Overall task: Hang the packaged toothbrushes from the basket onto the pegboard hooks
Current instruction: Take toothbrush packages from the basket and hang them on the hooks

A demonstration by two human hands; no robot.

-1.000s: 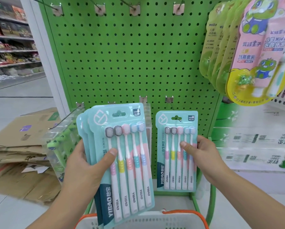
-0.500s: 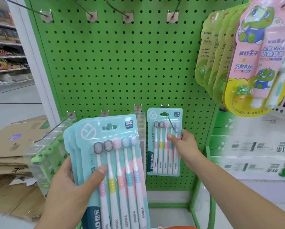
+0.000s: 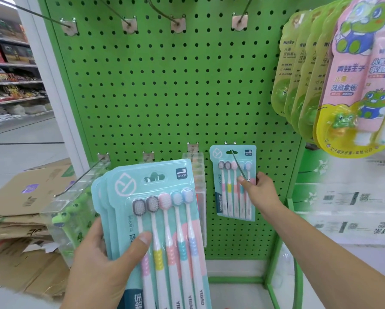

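Our left hand [image 3: 102, 259] grips a stack of packs [image 3: 155, 219]; our right hand [image 3: 261, 192] pinches the pack [image 3: 228, 181] threaded on the hook [image 3: 238, 163]. Light, stiff, slick blister card, we judge: best held by its edges.

One toothbrush pack [image 3: 233, 184] hung on the pegboard [image 3: 164, 97]; each pack held five brushes. Four upper hooks [image 3: 129, 24] and two hands [image 3: 102, 259] showed.

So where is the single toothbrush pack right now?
In the head view, the single toothbrush pack hangs on the lower-right hook of the pegboard, with the right hand at its right edge.
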